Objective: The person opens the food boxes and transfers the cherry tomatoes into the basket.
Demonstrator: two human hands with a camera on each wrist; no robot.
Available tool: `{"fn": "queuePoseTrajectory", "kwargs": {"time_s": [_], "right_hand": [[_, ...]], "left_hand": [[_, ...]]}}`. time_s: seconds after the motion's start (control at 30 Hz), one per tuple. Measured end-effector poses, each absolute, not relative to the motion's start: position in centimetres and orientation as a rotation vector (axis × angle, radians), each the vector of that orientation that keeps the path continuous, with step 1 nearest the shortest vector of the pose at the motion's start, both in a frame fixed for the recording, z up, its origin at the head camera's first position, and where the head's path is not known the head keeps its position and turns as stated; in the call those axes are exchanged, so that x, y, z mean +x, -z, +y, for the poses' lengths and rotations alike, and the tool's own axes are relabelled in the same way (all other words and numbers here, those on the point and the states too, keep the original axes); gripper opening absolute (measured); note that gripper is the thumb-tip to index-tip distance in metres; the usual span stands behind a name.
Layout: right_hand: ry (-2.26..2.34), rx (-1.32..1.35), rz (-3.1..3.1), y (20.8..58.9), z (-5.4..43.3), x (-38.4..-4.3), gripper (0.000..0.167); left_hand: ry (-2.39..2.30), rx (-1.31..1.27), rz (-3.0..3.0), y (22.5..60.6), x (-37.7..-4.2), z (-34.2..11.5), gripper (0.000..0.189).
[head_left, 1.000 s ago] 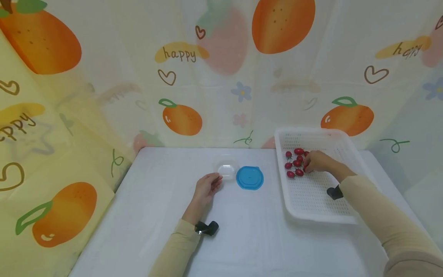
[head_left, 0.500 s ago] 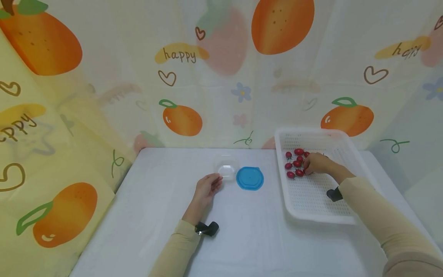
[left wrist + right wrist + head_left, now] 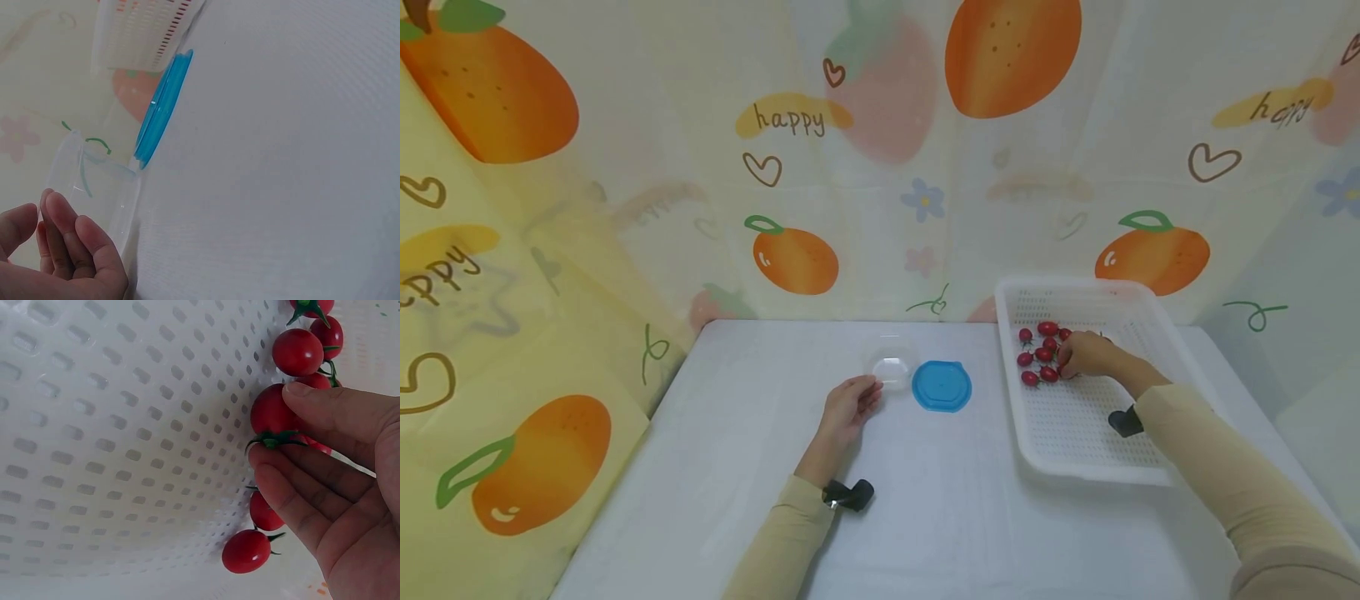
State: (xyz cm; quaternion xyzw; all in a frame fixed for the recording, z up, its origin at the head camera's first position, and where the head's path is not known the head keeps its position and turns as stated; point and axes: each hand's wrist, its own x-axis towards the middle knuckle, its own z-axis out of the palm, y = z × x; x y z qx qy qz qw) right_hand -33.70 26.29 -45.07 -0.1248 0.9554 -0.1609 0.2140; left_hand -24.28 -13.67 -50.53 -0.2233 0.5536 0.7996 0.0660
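Note:
In the head view, my left hand (image 3: 848, 406) is at the near-left edge of a small clear plastic container (image 3: 891, 367). Thumb and fingertips pinch its rim, as the left wrist view shows of the container (image 3: 103, 187). A blue lid (image 3: 942, 386) lies flat just right of it. My right hand (image 3: 1093, 354) reaches into a white perforated basket (image 3: 1037, 446). In the right wrist view, its thumb and fingers pinch a red cherry tomato (image 3: 272, 412) with a green calyx. Several other cherry tomatoes (image 3: 247, 551) lie around that hand, some partly hidden behind the fingers.
A white cloth (image 3: 940, 500) covers the table. Behind it hangs a fruit-printed curtain (image 3: 865, 242), with a yellowish side panel (image 3: 475, 350) at the left. The basket's raised walls surround the tomatoes, which cluster towards its left side.

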Motion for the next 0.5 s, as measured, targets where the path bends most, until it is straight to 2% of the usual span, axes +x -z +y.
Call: {"fn": "queuePoseTrajectory", "kwargs": {"time_s": [0.5], "right_hand": [[0.481, -0.38, 2.7, 44.02, 26.35, -33.25, 0.025]], "left_hand": [[-2.395, -0.689, 1.706, 50.73, -24.29, -14.09, 0.03]]}}
